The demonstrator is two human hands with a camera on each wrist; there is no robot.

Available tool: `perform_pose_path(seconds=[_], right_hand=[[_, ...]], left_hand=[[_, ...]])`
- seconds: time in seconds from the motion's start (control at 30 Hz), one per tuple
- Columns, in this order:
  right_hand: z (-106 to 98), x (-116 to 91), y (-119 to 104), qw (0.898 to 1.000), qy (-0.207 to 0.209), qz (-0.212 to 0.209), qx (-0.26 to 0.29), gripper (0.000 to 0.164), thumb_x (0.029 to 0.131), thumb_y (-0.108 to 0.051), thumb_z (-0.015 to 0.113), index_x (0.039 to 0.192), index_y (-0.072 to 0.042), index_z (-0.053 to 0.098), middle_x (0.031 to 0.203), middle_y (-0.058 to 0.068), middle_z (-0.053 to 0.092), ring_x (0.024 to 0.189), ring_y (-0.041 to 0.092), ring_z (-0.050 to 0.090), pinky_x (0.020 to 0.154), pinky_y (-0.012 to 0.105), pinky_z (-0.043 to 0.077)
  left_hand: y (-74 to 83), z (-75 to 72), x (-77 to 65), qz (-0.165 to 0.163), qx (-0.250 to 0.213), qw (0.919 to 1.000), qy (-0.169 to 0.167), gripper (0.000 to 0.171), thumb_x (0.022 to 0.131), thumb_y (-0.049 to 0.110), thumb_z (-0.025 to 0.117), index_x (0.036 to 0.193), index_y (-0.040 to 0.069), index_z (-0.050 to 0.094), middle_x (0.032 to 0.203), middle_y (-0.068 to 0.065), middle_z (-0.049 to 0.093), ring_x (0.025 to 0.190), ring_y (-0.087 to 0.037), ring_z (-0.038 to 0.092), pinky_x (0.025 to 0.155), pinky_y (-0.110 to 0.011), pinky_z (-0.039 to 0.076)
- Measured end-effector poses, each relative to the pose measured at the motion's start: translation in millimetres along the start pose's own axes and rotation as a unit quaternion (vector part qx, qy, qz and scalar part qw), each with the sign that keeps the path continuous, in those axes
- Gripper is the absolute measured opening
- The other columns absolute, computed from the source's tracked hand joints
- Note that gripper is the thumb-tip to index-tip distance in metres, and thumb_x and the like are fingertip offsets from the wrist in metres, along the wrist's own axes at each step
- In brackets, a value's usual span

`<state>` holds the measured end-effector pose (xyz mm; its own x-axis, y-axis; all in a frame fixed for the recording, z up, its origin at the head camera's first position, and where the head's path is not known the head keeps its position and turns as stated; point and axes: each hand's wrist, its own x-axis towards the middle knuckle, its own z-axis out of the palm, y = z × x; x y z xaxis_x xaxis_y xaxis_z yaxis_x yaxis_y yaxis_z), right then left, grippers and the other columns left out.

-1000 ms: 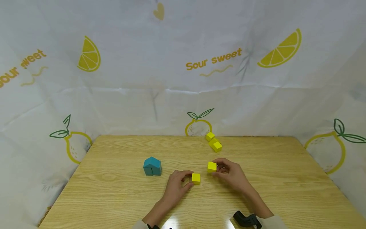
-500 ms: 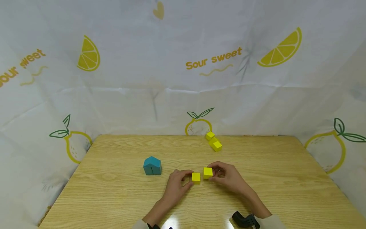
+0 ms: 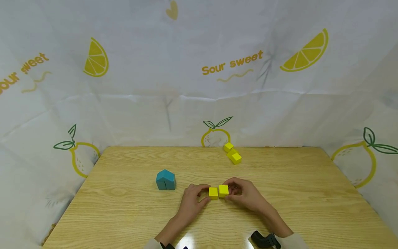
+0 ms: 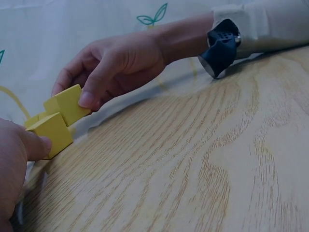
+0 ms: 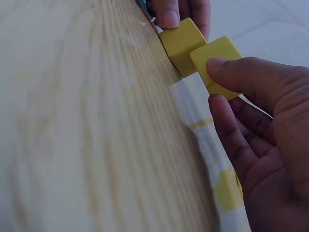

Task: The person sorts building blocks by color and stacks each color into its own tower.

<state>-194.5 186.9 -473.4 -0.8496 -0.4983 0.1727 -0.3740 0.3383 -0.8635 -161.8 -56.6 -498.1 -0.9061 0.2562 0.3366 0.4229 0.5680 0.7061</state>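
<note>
Near the middle of the table, my left hand (image 3: 192,201) pinches a yellow cube (image 3: 213,193) that sits on the wood, its thumb (image 4: 39,146) on the near side. My right hand (image 3: 248,196) holds a second yellow cube (image 3: 223,191) between thumb and fingers, just right of the first. In the right wrist view this right-hand cube (image 5: 217,60) is raised a little off the table and overlaps a corner of the left-hand cube (image 5: 182,46). Only a narrow gap shows between the two cubes from the head view.
To the left of my hands stands a teal house-shaped group of blocks (image 3: 166,180) with a peaked top. Several more yellow blocks (image 3: 235,158) lie in a cluster toward the back edge of the wooden table (image 3: 124,214). A white lemon-print cloth (image 3: 149,114) hangs behind.
My right hand has brought its yellow cube leftward and toward me, close beside the other cube. The left hand and its cube have stayed in place.
</note>
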Motion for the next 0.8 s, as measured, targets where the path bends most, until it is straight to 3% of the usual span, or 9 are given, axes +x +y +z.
perform_pose_path(seconds=[0.27,0.4,0.63,0.8], right_hand=[[2,-2,-39,1.000,-0.013,0.013,0.013,0.033,0.079,0.004,0.075,0.110,0.004,0.061,0.090,0.015,0.060,0.076,0.022,0.059,0.068,0.030,0.053],[3,-2,-37,1.000,-0.017,0.004,0.009,0.033,0.079,0.005,0.074,0.109,0.004,0.060,0.088,0.015,0.060,0.074,0.022,0.059,0.067,0.031,0.053],[4,-2,-38,1.000,-0.011,0.000,-0.007,0.034,0.078,0.004,0.075,0.109,0.004,0.061,0.086,0.014,0.060,0.073,0.020,0.058,0.067,0.031,0.053],[5,-2,-39,1.000,-0.009,0.005,-0.020,0.034,0.078,0.005,0.076,0.108,0.004,0.061,0.085,0.013,0.060,0.072,0.019,0.058,0.066,0.030,0.053]], left_hand=[[2.8,-1.6,0.4,-0.004,-0.002,1.0000,-0.002,0.036,0.084,0.021,0.075,0.119,0.017,0.066,0.090,0.011,0.060,0.075,-0.005,0.040,0.072,-0.028,0.034],[3.6,-2.1,0.5,-0.007,-0.003,1.0000,-0.004,0.036,0.084,0.021,0.074,0.119,0.017,0.066,0.089,0.011,0.060,0.075,-0.006,0.038,0.072,-0.028,0.032],[2.4,-1.4,0.7,-0.003,0.001,1.0000,-0.003,0.037,0.084,0.022,0.074,0.120,0.017,0.066,0.104,0.009,0.065,0.078,-0.006,0.041,0.073,-0.029,0.034],[2.3,-1.2,0.9,0.001,0.001,1.0000,-0.001,0.037,0.084,0.021,0.075,0.120,0.016,0.066,0.103,0.009,0.065,0.078,-0.006,0.041,0.073,-0.028,0.035]])
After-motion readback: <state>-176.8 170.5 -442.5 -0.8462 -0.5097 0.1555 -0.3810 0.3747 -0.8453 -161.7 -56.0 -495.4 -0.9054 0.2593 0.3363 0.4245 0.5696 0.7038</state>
